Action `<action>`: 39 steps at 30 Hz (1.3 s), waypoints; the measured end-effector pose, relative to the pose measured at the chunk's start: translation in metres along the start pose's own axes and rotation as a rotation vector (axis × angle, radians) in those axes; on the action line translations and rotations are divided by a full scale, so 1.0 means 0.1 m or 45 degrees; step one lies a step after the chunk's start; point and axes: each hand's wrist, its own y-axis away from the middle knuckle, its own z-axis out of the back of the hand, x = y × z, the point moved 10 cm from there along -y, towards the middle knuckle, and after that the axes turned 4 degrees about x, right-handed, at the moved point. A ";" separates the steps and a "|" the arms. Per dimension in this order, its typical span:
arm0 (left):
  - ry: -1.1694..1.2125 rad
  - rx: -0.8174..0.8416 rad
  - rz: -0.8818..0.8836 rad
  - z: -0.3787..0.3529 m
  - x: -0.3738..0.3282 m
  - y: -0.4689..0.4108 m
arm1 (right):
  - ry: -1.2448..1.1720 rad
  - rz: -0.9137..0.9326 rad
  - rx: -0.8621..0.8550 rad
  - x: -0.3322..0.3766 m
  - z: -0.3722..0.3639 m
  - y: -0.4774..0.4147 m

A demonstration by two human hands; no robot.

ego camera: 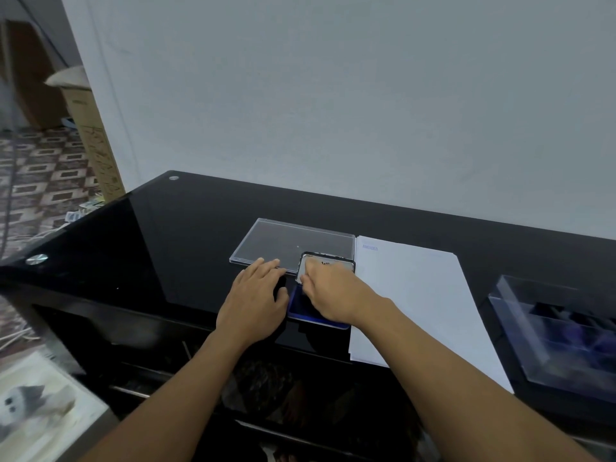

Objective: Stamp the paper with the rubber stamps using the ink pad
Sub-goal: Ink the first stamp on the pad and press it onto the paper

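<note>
The ink pad (pixel 300 310) lies open on the black table, showing its blue pad, with its silver-lined lid (pixel 328 261) tilted up at the far end. My right hand (pixel 333 295) covers most of the pad. Its fingers are curled down by the lid's left edge, and what they grip is hidden. My left hand (pixel 255 301) rests flat just left of the pad with fingers spread; a dark shape sits by its thumb. The white paper (pixel 416 305) lies right of the pad and bears one faint blue stamp mark (pixel 370 247) at its top left corner.
A clear flat plastic cover (pixel 266 243) lies behind my left hand. A clear box (pixel 546 331) with dark stamps inside stands at the right edge. The table's front edge (pixel 133 315) runs left of my arms. A wall closes the back.
</note>
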 end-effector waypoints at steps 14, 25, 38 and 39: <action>-0.012 0.014 0.010 -0.02 0.02 -0.01 | -0.029 -0.005 0.031 0.04 0.03 0.04; -0.006 0.005 0.010 -0.02 0.00 0.00 | -0.029 -0.006 0.026 0.01 -0.01 0.01; -0.001 -0.004 0.002 -0.02 0.00 0.00 | -0.033 0.000 0.016 0.01 -0.02 0.01; -0.002 -0.003 0.003 -0.02 0.00 0.00 | -0.030 0.001 0.016 0.01 -0.02 0.01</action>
